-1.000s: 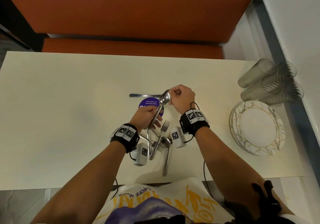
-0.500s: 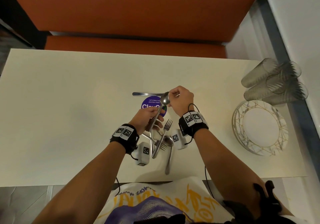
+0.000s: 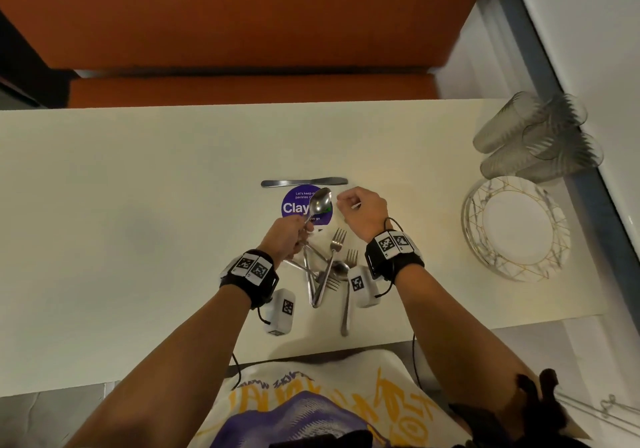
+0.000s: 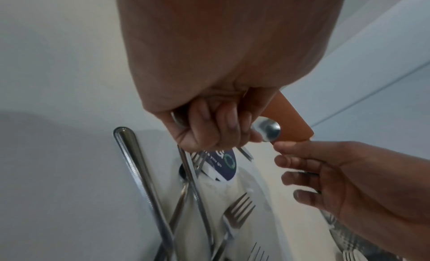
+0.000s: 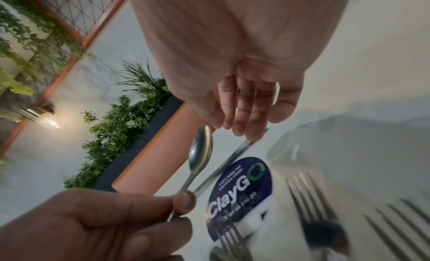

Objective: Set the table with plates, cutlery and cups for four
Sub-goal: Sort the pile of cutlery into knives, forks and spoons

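Observation:
My left hand (image 3: 289,236) pinches the handle of a steel spoon (image 3: 320,201) between thumb and fingers and holds it raised, bowl up, over a round purple sticker (image 3: 294,208). In the left wrist view its curled fingers (image 4: 209,129) also close over other cutlery handles. My right hand (image 3: 362,210) hovers just right of the spoon bowl (image 5: 201,151), fingers (image 5: 244,114) relaxed and empty. A table knife (image 3: 304,182) lies crosswise beyond the sticker. Below my hands lies a loose pile of forks (image 3: 334,243) and another spoon (image 3: 341,271).
A stack of white gold-patterned plates (image 3: 554,212) sits at the table's right end. Several ribbed glasses (image 3: 536,135) lie on their sides behind it against the wall. An orange bench (image 3: 242,90) runs along the table's far edge.
My right hand has let go of the spoon bowl and drawn a little to the right. The left hand still holds the spoon up.

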{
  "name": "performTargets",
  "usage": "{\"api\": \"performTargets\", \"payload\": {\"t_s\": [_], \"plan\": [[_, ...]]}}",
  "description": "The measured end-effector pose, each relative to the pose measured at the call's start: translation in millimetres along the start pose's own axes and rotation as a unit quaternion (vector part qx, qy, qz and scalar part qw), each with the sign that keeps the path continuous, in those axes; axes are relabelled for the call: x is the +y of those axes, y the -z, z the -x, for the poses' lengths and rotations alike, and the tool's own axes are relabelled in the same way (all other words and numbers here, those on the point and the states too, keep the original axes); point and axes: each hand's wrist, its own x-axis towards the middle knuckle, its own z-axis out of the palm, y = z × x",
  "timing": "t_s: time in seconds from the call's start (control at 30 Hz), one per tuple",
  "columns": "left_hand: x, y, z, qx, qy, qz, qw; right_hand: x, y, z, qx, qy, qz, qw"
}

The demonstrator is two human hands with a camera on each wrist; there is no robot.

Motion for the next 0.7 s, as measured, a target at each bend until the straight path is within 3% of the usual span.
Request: {"api": "performTargets", "payload": {"t_s": [0.17,0.5,0.7], "plan": [[-14,4,-2,0.000,0.020,-0.026,0.999,27,2,38,-0.066,-0.074,0.083,0.992],[-26,5,7,-0.030,0.002,-0.093,0.995,44,-21,97,-0.105,-0.199,0.145,0.964],[-29,9,6,-0.014,-0.045,-0.193,0.980,39,-15,109,-0.065,-0.224,0.097,0.968]]}}
